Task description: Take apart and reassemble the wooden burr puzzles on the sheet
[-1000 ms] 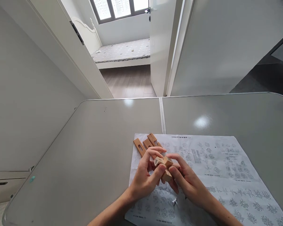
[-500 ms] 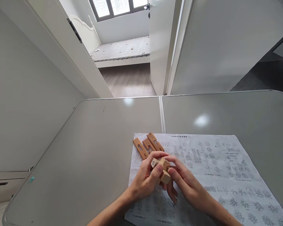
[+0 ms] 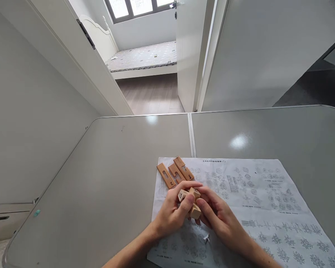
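Observation:
Between my two hands is a pale wooden burr puzzle (image 3: 195, 211), its square bars crossing one another, one end marked with a dark character. My left hand (image 3: 175, 208) wraps it from the left, thumb pressed on top. On its other side my right hand (image 3: 218, 212) grips it with thumb and bent fingers; parts of the puzzle are hidden by the fingers. Just beyond the hands lie three flat brown wooden pieces: a slotted piece marked 2 (image 3: 166, 176), a hooked piece (image 3: 176, 173) partly covered by my left hand, and a notched piece (image 3: 183, 168).
Under the hands a printed instruction sheet (image 3: 257, 193) with small diagrams lies on the grey table (image 3: 123, 178). A small torn spot (image 3: 206, 238) shows on the sheet near me. Past the table's far edge are an open door (image 3: 191, 56) and a bed (image 3: 145, 57).
The fingers of my right hand have curled in under the puzzle, where they hung lower before. The puzzle stays in both hands, and the flat pieces lie as they were.

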`<state>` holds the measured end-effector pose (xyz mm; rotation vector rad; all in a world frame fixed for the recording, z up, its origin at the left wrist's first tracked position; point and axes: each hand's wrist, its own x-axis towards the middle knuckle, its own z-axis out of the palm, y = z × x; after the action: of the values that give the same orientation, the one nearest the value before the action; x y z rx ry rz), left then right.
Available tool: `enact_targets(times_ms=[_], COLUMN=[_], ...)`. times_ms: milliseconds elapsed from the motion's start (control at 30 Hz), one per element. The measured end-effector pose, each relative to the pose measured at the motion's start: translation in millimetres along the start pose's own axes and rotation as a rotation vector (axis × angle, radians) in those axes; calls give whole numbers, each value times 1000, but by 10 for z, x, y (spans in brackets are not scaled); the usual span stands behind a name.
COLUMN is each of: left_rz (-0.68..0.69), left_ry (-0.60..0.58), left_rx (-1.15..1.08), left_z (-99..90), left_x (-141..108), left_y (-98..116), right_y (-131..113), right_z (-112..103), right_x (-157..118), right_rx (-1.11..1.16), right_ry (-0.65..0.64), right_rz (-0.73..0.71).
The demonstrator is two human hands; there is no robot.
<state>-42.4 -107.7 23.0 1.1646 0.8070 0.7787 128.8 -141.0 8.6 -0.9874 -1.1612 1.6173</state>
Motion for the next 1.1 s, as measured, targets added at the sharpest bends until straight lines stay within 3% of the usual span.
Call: enact_targets(times_ms=[267, 533, 1100], left_rz=[54, 50, 207], left_ry=[43, 17, 77], left_rx=[-17, -63, 113], left_z=[19, 30, 25], left_x=[-19, 27, 3], left_y=[-24, 43, -8], right_y=[-27, -34, 27], right_z=[15, 36, -22], right_x=[12, 35, 75], right_rx=[-99, -127, 271], right_ry=[59, 134, 15], right_rz=[-56, -7, 110])
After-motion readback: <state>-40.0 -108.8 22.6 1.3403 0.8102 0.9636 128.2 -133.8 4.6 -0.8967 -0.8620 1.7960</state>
